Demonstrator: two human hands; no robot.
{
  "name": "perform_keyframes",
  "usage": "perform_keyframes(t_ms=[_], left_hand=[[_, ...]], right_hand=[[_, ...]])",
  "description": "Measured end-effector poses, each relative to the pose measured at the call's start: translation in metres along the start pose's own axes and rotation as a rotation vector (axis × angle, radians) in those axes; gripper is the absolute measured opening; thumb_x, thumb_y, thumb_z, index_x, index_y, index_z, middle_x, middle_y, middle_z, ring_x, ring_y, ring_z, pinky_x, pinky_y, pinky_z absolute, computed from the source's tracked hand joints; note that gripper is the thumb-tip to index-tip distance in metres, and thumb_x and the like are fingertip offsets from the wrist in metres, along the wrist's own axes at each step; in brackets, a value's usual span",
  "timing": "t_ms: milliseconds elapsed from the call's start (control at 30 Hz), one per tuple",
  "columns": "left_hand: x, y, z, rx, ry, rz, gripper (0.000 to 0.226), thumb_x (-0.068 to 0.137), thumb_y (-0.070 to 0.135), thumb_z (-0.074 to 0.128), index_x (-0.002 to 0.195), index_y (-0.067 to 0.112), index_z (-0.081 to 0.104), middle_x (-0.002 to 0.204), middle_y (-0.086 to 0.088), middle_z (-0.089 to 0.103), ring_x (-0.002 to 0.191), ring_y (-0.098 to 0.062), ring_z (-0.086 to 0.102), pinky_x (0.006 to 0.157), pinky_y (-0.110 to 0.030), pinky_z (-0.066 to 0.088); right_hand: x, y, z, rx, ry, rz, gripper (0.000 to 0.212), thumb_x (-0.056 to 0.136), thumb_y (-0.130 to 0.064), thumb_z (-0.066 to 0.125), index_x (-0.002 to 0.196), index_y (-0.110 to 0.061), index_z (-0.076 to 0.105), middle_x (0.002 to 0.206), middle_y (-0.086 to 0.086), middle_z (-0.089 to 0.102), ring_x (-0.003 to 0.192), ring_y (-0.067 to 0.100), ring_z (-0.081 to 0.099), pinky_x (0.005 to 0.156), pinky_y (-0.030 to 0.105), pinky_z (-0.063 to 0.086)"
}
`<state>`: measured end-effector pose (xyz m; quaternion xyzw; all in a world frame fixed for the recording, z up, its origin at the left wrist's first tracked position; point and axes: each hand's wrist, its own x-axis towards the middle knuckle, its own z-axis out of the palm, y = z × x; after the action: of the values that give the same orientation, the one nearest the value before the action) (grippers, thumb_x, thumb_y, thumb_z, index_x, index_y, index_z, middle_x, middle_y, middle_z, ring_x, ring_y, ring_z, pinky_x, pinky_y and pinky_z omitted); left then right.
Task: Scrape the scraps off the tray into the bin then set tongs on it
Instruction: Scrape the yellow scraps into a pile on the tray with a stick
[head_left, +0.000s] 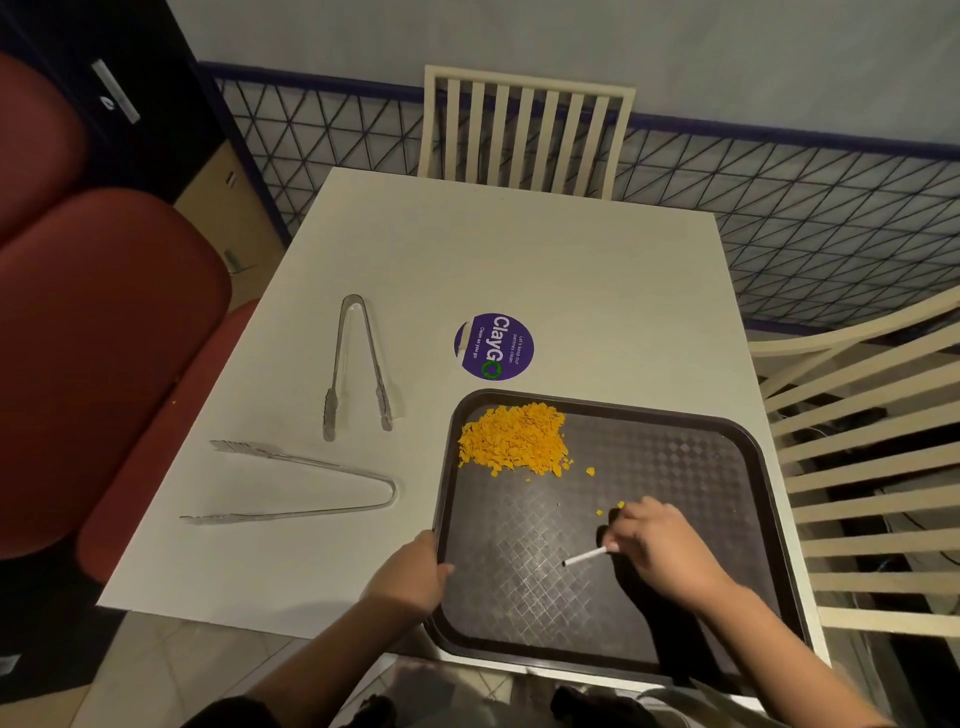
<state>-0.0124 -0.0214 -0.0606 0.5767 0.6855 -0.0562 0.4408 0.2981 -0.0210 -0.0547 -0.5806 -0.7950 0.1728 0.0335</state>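
Resting on the near right part of the white table (519, 249), the dark tray (675, 467) lies with its long axis running near to far, slightly skewed so the far end leans left. Its near edge overhangs the table's near edge, and that edge is partly cut off by dark shapes at the bottom of the frame that cannot be identified. Orange scraps (514, 439) form a heap in the tray's far left corner, with a few loose bits trailing toward the middle.

Left hand (410, 574) is clamped on the tray's left rim near the near corner, fingers curled under and hidden, thumb on top. Right hand (660, 551) hovers over the tray's centre, fingers pressed together in a pinch on a thin white stick (584, 556), which points left and slightly near; its dark tip is just above or touching the tray floor, which cannot be told. A dark shadow under the hand hides part of the tray surface.

Two clear tongs lie on the table left of the tray, well apart from it. Far tongs (358, 364) run near to far, hinge at the far end, tips spread toward the near side. Near tongs (306, 488) run left to right, hinge at the right, tips spread toward the left.

A purple sticker (493, 346) sits on the table just beyond the tray. No bin can be made out. Slatted chairs (524, 130) stand at the far and right sides; a red bench (104, 338) is at the left.
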Motion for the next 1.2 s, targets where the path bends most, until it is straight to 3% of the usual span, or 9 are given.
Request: perform_keyframes(t_ms=[67,400,600,767,1200], left_hand=[[0.0,0.001,0.0,0.001,0.002,0.001,0.034,0.095,0.029,0.05,0.125,0.014,0.047,0.125,-0.007,0.061,0.115,-0.023,0.059,0.098,-0.033,0.048],[-0.005,0.002,0.0,0.022,0.023,0.025,0.034,0.096,0.028,0.049,0.125,0.012,0.047,0.125,-0.008,0.06,0.116,-0.023,0.059,0.096,-0.031,0.047],[-0.003,0.001,0.001,0.01,0.021,0.024,0.034,0.096,0.028,0.049,0.126,0.013,0.046,0.126,-0.008,0.06,0.117,-0.022,0.058,0.097,-0.031,0.047],[-0.003,0.0,0.001,0.013,0.017,0.023,0.036,0.096,0.028,0.049,0.127,0.012,0.046,0.127,-0.008,0.059,0.117,-0.022,0.058,0.098,-0.031,0.046],[-0.003,0.0,-0.003,0.03,-0.009,0.045,0.035,0.096,0.028,0.048,0.127,0.012,0.046,0.128,-0.009,0.059,0.119,-0.024,0.057,0.099,-0.032,0.045]], right_hand=[[0.005,-0.004,0.005,-0.019,0.033,0.023,0.016,0.071,-0.02,0.074,0.07,-0.033,0.065,0.067,-0.011,0.059,0.066,0.017,0.056,0.054,0.018,0.025],[0.085,-0.018,-0.014,-0.022,0.16,0.084,0.006,0.076,-0.016,0.074,0.075,-0.022,0.073,0.07,0.003,0.062,0.072,0.031,0.058,0.061,0.031,0.031],[0.027,0.005,-0.023,-0.015,0.155,0.518,0.018,0.089,-0.025,0.058,0.084,-0.015,0.072,0.081,0.007,0.071,0.083,0.031,0.062,0.073,0.037,0.045],[-0.001,-0.009,0.001,-0.008,0.145,0.783,0.021,0.09,-0.026,0.052,0.087,-0.014,0.07,0.085,0.008,0.071,0.083,0.029,0.064,0.071,0.033,0.041],[0.108,-0.082,0.015,0.099,0.147,0.777,0.024,0.091,-0.022,0.044,0.093,-0.015,0.067,0.092,0.007,0.072,0.09,0.028,0.064,0.086,0.035,0.034]])
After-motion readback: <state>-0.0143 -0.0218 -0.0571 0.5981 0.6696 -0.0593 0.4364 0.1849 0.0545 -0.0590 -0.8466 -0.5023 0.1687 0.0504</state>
